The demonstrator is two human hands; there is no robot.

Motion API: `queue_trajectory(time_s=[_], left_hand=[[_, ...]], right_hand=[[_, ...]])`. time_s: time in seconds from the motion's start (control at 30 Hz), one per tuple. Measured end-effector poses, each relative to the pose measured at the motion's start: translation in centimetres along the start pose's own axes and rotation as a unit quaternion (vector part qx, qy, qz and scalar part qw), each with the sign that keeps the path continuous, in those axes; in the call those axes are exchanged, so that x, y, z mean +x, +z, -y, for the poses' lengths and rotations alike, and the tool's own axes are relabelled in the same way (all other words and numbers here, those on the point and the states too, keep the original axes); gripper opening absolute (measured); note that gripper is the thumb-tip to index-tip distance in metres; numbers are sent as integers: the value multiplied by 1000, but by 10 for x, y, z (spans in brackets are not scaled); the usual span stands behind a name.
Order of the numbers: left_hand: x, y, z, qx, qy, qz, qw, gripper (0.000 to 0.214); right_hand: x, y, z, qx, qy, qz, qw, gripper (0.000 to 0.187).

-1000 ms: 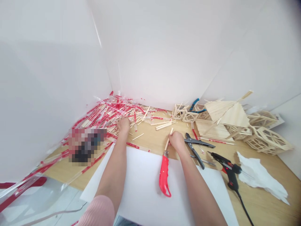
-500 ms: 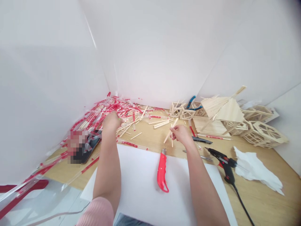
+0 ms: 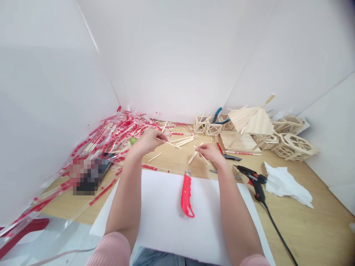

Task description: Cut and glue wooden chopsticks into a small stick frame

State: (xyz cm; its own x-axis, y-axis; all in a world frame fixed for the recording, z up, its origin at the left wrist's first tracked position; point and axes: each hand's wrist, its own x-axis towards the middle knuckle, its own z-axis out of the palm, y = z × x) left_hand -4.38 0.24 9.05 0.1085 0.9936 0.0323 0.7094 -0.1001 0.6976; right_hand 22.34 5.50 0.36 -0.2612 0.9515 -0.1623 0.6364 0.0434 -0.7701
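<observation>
My left hand is closed in a pinch on a thin wooden stick, whose free end points right. Over the table to the right, my right hand is closed on wooden sticks that cross in an X at its fingertips. Between my forearms, a red utility knife lies on a white sheet. Behind the hands lies a small bundle of loose wooden sticks. One short stick rests apart below my left hand.
Red-and-clear wrappers with sticks heap up at the left, beside a phone. At the right are wooden frame models, blue-handled pliers, a black cutter, a hot glue gun with its cord, and white tissue.
My left hand has moved right from the wrapper heap and now holds a stick out toward the middle. My right hand still holds its sticks, now turned differently. The camera view has shifted slightly.
</observation>
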Motion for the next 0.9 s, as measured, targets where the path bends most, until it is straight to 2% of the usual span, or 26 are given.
queue_trajectory(time_s=[0.1, 0.17, 0.27, 0.33, 0.57, 0.73, 0.9], left_hand=[[1, 5, -7, -50, 6, 62, 997, 22], [0, 7, -11, -103, 17, 84, 991, 28], [0, 10, -16, -190, 44, 95, 976, 38], [0, 12, -19, -227, 56, 99, 967, 44], [3, 23, -28, -294, 62, 88, 950, 57], [9, 31, -24, -288, 70, 71, 953, 38], [22, 42, -5, -235, 88, 106, 962, 30]], right_hand=[[-16, -7, 29, 136, -84, 5, 987, 39], [-27, -6, 51, 161, -120, 16, 980, 38], [-39, 1, 73, 178, -136, 50, 973, 38], [-42, 5, 78, 195, -129, 69, 970, 39], [-44, 7, 75, 229, -129, 128, 956, 35], [-36, 13, 69, 203, -134, 79, 967, 34], [-11, 30, 42, 147, -147, 29, 978, 31]])
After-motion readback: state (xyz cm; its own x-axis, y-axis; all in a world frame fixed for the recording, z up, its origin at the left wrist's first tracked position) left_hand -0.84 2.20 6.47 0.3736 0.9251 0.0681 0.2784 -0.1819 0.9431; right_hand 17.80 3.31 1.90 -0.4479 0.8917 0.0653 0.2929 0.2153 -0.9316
